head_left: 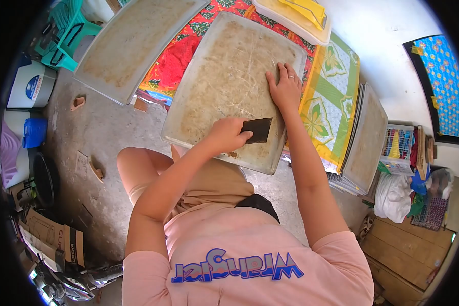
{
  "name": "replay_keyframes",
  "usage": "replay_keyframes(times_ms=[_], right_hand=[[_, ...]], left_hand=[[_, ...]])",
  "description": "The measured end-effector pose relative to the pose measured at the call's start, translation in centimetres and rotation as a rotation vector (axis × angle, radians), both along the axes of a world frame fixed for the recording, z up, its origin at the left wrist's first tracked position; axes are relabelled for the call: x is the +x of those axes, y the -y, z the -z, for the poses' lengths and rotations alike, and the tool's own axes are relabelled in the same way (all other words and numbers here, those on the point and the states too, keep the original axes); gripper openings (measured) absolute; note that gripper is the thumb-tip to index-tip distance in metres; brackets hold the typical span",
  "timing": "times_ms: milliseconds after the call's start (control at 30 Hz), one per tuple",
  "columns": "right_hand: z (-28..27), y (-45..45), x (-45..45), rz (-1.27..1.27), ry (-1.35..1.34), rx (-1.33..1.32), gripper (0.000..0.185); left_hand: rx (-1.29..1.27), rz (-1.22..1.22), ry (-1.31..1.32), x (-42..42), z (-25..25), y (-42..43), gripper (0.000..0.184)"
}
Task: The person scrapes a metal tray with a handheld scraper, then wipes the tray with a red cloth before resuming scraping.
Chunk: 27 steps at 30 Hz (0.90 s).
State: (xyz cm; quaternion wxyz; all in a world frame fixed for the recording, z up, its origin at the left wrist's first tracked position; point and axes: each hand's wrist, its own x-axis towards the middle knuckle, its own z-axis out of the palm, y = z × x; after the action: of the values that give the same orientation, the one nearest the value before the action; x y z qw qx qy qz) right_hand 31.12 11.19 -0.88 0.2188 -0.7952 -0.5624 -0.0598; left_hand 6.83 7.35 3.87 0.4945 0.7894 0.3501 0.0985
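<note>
A large worn metal baking tray (234,66) with brownish stains and scratches lies tilted, its near end above my lap and its far part over the table. My left hand (227,135) is closed around a dark, flat rectangular scraper (257,130), held at the tray's near part. Whether the scraper's edge presses on the metal I cannot tell. Flat on the tray's right side rests my right hand (285,91), fingers stretched out, a ring on one of them. A small brown patch (232,154) shows near the tray's close edge.
Another stained tray (137,46) lies at the left of the red patterned tablecloth (229,6). A red cloth (178,60) lies between the trays. Several trays stand stacked on edge (364,137) at the right. A white container (296,23) with a yellow item sits at the back.
</note>
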Motion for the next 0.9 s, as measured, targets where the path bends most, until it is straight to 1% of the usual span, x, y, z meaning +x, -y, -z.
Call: replay_keyframes(times_ms=[133,233,333,433,533,633,733,833,900], right_hand=[[0.0,0.0,0.0,0.0,0.003,-0.003,0.061],[0.0,0.0,0.0,-0.003,0.003,-0.002,0.061],[0.0,0.0,0.0,-0.001,0.002,-0.003,0.061],[0.1,-0.1,0.0,-0.002,0.003,-0.001,0.06],[0.0,0.0,-0.1,-0.001,-0.007,-0.001,0.06],[-0.1,0.1,-0.1,-0.001,-0.001,0.001,0.06],[0.1,-0.1,0.0,-0.004,0.001,0.017,0.059],[0.1,0.1,0.1,-0.007,0.002,0.016,0.059],[0.1,0.0,0.0,-0.003,0.01,0.014,0.059]], left_hand=[[-0.042,0.083,-0.037,-0.1,-1.2,-0.3,0.028],[0.024,-0.04,0.006,0.2,-0.4,0.0,0.028],[0.005,0.076,-0.032,-0.1,-0.9,-0.3,0.028],[0.072,-0.033,0.005,0.3,-0.2,0.3,0.027],[0.019,-0.036,-0.003,0.2,-0.7,-0.2,0.027],[0.049,0.055,-0.028,0.3,-0.9,-0.2,0.027],[0.058,0.008,-0.011,0.4,-0.1,-0.2,0.027],[0.047,0.048,-0.004,0.5,-0.4,0.0,0.027],[0.047,0.008,-0.003,0.7,0.0,0.2,0.028]])
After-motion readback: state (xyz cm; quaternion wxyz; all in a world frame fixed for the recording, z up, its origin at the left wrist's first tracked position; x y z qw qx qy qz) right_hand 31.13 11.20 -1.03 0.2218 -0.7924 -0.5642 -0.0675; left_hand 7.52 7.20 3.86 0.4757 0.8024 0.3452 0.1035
